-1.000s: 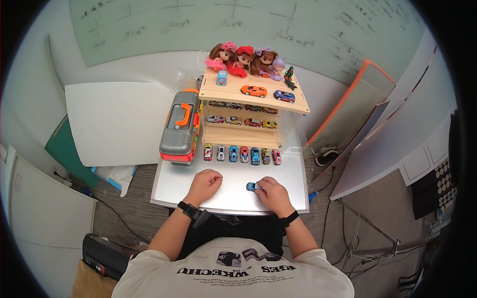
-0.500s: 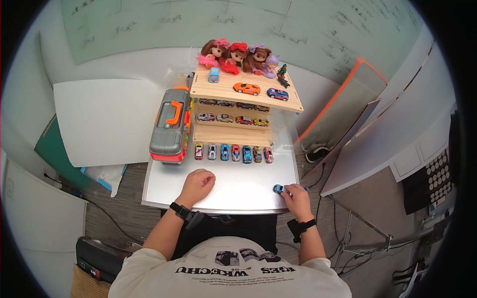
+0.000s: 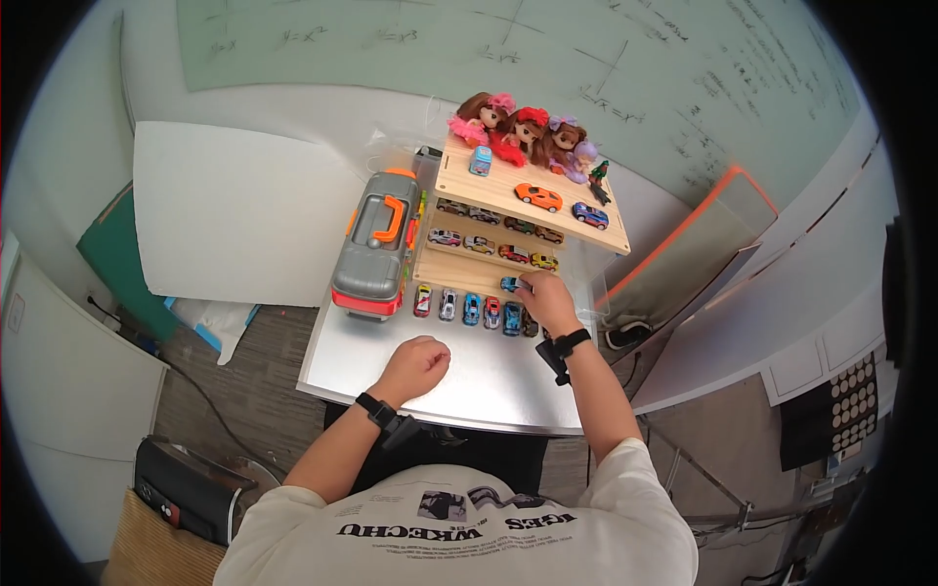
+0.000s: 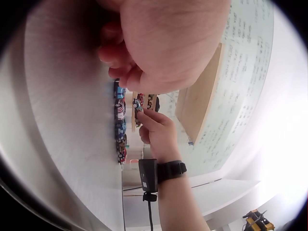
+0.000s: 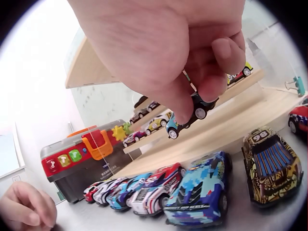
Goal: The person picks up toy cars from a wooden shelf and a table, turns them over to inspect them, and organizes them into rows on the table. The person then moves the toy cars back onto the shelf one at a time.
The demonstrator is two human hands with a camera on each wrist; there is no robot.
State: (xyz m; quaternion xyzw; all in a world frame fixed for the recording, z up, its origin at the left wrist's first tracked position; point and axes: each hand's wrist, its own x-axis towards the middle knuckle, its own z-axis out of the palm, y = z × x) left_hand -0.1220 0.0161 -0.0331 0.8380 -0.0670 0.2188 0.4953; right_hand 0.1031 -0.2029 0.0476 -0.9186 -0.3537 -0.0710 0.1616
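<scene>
My right hand [image 3: 549,305] pinches a small blue and black toy car [image 5: 198,113] between thumb and fingers. In the head view it holds the car just before the lowest tier of the wooden display rack [image 3: 459,277], above the right part of a row of toy cars. From the left wrist view, the right hand [image 4: 161,137] shows beyond that row, the car at its fingertips. My left hand [image 3: 418,367] rests on the silvery tabletop [image 3: 469,391] with loosely curled fingers and nothing in it. A blue camouflage toy car [image 5: 199,190] and a gold-patterned toy car [image 5: 272,168] stand beneath the right hand.
Several toy cars [image 3: 479,245] fill the rack's upper tiers. Its top board bears dolls [image 3: 523,137], an orange toy car [image 3: 538,196] and a dark blue toy car [image 3: 590,215]. A grey toy toolbox [image 3: 374,244] with an orange handle stands left of the rack.
My right hand has carried the blue toy car first rightward along the table, then forward to the rack's lowest tier. The left hand stays on the table; the head view has shifted.
</scene>
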